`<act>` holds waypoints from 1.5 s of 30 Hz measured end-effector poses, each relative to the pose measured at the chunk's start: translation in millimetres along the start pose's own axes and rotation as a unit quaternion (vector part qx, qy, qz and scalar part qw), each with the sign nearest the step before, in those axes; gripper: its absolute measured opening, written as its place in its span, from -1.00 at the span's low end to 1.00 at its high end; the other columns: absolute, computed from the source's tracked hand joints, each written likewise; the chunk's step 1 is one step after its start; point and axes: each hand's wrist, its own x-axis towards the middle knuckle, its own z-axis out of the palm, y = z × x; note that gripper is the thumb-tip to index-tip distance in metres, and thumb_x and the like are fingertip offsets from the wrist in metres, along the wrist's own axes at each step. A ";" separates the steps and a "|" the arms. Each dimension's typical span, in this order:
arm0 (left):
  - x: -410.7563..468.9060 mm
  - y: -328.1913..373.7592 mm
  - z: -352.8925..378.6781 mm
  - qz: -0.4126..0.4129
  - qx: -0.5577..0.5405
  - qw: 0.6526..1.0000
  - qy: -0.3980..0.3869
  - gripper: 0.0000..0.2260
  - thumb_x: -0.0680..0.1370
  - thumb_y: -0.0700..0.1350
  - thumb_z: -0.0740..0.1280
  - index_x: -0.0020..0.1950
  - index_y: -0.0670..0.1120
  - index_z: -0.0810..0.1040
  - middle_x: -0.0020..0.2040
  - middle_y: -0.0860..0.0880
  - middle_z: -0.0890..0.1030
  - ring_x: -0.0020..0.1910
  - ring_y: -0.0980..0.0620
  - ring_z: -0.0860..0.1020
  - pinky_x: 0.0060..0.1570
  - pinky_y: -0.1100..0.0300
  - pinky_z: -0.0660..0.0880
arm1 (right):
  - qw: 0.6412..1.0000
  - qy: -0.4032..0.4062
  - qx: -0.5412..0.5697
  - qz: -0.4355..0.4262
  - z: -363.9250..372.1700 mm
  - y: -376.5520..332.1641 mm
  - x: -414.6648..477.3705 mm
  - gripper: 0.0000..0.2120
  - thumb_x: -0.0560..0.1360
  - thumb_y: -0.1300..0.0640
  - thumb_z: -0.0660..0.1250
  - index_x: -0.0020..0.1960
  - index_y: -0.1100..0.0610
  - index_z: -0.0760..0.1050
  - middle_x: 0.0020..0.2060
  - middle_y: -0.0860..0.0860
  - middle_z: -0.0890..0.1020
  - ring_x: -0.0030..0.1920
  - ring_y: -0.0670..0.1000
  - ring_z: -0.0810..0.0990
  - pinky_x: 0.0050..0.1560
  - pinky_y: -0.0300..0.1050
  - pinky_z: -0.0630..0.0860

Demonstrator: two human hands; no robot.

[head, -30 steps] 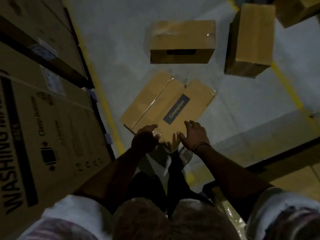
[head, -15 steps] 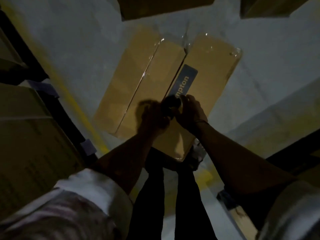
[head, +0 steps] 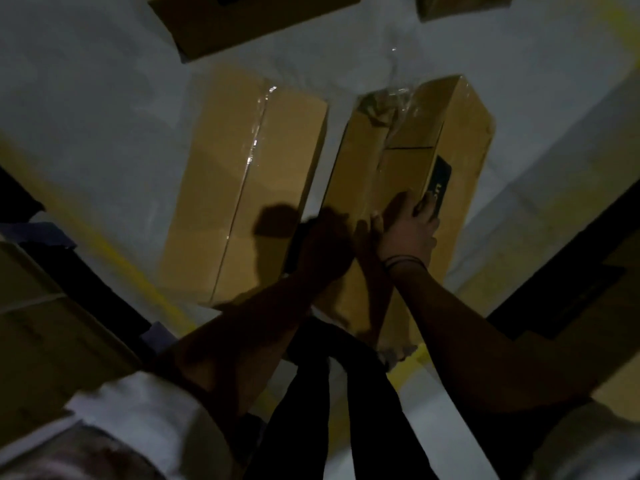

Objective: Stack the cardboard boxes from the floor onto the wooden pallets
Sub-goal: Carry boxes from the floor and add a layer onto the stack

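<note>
Two long, narrow cardboard boxes are recorded on the pale floor (head: 104,116), both sealed, so their contents cannot be told. The second box (head: 242,188) lies flat, with glossy clear tape (head: 252,147) along its centre seam. The labelled box (head: 460,140) is tipped up on one long edge just to its right, with loose film (head: 384,102) crumpled at the far end and a dark label (head: 441,181) on its upper face.

The right hand (head: 410,237) grips the raised edge beside the label, its fingers (head: 427,207) curled over the corner; a thin wristband (head: 405,261) is noted. The left hand (head: 325,247) is laid against the box's opposite face, but it is in deep shadow and its grasp cannot be told.

Half a second earlier the two boxes lay flat and touching; a strip of floor is now seen between them, and the labelled box has been lifted off its broad face.

Two further boxes (head: 242,26) (head: 457,5) are cut off by the top edge. A yellow line (head: 114,258) runs along the floor at the left, beside large cartons (head: 52,341).
</note>
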 end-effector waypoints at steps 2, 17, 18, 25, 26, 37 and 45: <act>16.9 -2.0 -2.6 -0.085 -0.046 0.992 -0.082 -0.47 0.66 0.09 0.07 0.54 -0.14 0.42 0.43 -0.19 0.51 0.40 -0.17 0.50 0.36 0.03 0.44 | 1.000 0.003 -0.013 0.021 4.1 17.0 10.5 -0.24 0.60 -0.21 0.22 0.62 0.14 0.01 0.61 0.22 -0.08 0.52 0.38 0.11 0.35 0.39 0.35; 89.4 34.9 75.9 -0.108 -0.186 0.955 -0.206 -0.24 0.64 0.06 0.34 0.69 -0.09 -0.02 0.28 -0.37 0.51 0.08 -0.26 0.58 0.19 -0.27 0.52 | 0.998 0.000 0.062 0.017 16.7 168.4 60.8 -0.07 0.39 -0.48 0.32 0.59 -0.07 0.10 0.62 0.01 -0.20 0.42 0.37 0.23 0.30 0.36 0.41; 85.5 44.2 72.4 -0.105 -0.183 0.961 -0.182 -0.29 0.66 -0.04 0.35 0.69 -0.10 0.03 0.25 -0.33 0.53 0.04 -0.18 0.58 0.18 -0.21 0.53 | 0.997 -0.002 0.076 0.021 11.1 172.6 56.7 -0.10 0.40 -0.47 0.32 0.58 -0.09 0.13 0.62 0.00 -0.19 0.42 0.37 0.24 0.31 0.35 0.40; 20.0 154.1 -46.1 -0.071 -0.090 0.990 -0.076 -0.15 0.46 0.23 0.49 0.65 0.14 0.17 0.58 -0.16 0.11 0.44 -0.31 0.32 0.23 -0.02 0.47 | 0.998 0.011 0.051 -0.035 -91.2 188.0 -27.1 -0.20 0.43 -0.41 0.36 0.55 -0.17 0.19 0.63 0.05 -0.12 0.32 0.40 0.35 0.19 0.24 0.46; 9.6 179.1 -73.6 -0.056 -0.073 0.992 -0.083 -0.04 0.40 0.32 0.48 0.67 0.13 0.10 0.61 -0.17 0.06 0.50 -0.34 0.23 0.32 -0.15 0.45 | 0.998 0.016 0.055 -0.031 -116.1 188.0 -46.2 -0.21 0.43 -0.45 0.32 0.54 -0.17 0.21 0.63 0.06 -0.08 0.32 0.41 0.35 0.19 0.25 0.47; -112.7 399.4 -271.6 -0.006 0.026 0.997 -0.078 0.16 0.23 0.52 0.47 0.67 0.18 0.00 0.62 -0.11 0.05 0.53 -0.29 0.16 0.40 -0.18 0.36 | 0.989 0.114 0.051 0.079 -347.5 216.0 -245.0 -0.13 0.33 -0.62 0.07 0.48 -0.16 0.36 0.58 0.02 0.19 0.37 0.31 0.36 0.32 0.19 0.37; -165.0 495.4 -278.8 0.126 0.044 0.987 -0.090 0.16 0.16 0.56 0.45 0.64 0.15 0.11 0.53 -0.14 0.08 0.48 -0.28 0.17 0.39 -0.13 0.38 | 0.959 0.198 0.082 0.185 -403.1 281.8 -328.9 -0.15 0.28 -0.60 0.13 0.40 -0.13 0.42 0.53 0.01 0.23 0.28 0.28 0.40 0.27 0.18 0.36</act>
